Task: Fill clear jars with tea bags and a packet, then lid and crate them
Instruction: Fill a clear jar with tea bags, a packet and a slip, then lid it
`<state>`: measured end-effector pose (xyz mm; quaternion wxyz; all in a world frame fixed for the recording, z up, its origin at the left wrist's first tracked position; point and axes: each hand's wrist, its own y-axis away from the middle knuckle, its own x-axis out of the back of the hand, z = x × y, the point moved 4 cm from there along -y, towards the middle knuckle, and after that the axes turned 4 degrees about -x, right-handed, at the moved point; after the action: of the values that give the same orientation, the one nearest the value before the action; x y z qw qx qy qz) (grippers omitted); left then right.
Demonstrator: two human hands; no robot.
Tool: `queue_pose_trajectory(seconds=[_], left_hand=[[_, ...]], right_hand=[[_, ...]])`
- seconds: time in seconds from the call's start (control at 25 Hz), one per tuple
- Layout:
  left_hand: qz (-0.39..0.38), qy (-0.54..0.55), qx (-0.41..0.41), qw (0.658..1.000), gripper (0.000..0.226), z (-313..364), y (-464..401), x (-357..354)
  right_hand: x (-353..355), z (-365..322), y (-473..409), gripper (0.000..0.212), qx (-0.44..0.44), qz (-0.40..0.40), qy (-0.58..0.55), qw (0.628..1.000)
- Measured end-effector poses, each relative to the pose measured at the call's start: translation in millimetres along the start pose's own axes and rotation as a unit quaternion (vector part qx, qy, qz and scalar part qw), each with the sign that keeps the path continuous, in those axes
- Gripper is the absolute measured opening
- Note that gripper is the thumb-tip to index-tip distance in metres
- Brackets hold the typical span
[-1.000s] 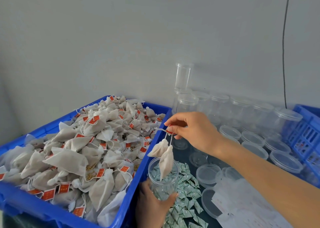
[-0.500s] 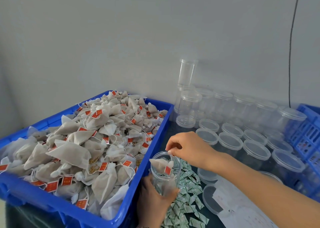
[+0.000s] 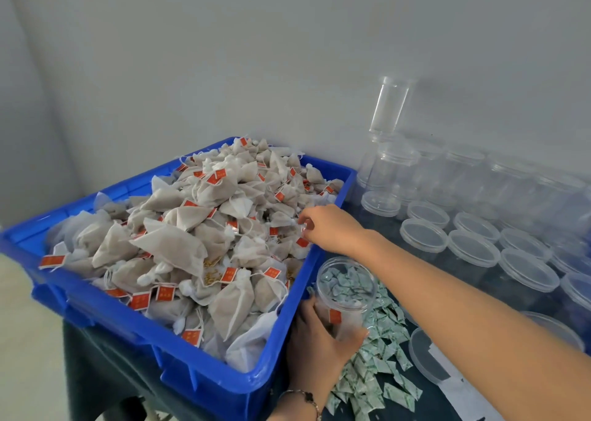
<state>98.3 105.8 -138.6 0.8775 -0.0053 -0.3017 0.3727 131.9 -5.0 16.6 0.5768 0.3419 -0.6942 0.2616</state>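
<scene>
My left hand (image 3: 319, 337) grips a clear jar (image 3: 347, 296) upright beside the blue crate (image 3: 224, 379); the jar holds tea bags with a red tag showing through its wall. My right hand (image 3: 329, 228) reaches over the crate's right side, fingertips pinching at a tea bag's tag on the heap of tea bags (image 3: 198, 238). Whether the tag is lifted I cannot tell. Small green-and-white packets (image 3: 374, 369) lie scattered on the dark table under and beside the jar.
Several clear lids (image 3: 473, 248) lie on the table to the right, with rows of empty clear jars (image 3: 463, 171) behind them against the wall and one jar stacked taller (image 3: 388, 107). A lid (image 3: 428, 360) and white paper lie near my right forearm.
My right hand let two tea bags down into the jar, then moved left over the crate onto the heap. My left hand kept holding the jar.
</scene>
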Motion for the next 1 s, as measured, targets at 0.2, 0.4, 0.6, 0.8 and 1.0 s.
queue_pose_trajectory(seconds=[0.2, 0.4, 0.6, 0.8, 1.0], left_hand=[[-0.022, -0.003, 0.016, 1.0, 0.098, -3, 0, -3], [-0.023, -0.001, 0.004, 1.0, 0.096, -1, 2, -2], [-0.028, -0.018, -0.006, 0.999, 0.094, 1, 1, -1], [-0.027, -0.022, -0.012, 0.999, 0.099, 1, 2, -1], [-0.013, -0.018, -0.015, 1.0, 0.096, 1, 2, -1]], right_hand=[[-31, 1, -35, 0.029, -0.081, -0.067, 0.144, 0.984], [-27, 0, -37, 0.008, -0.098, -0.004, 0.112, 0.989], [9, 5, -15, 0.018, -0.041, 0.125, -0.083, 0.988], [79, 9, 25, 0.015, 0.006, 0.235, -0.223, 0.946], [99, 19, 81, 0.019, 0.028, 0.134, -0.256, 0.957]])
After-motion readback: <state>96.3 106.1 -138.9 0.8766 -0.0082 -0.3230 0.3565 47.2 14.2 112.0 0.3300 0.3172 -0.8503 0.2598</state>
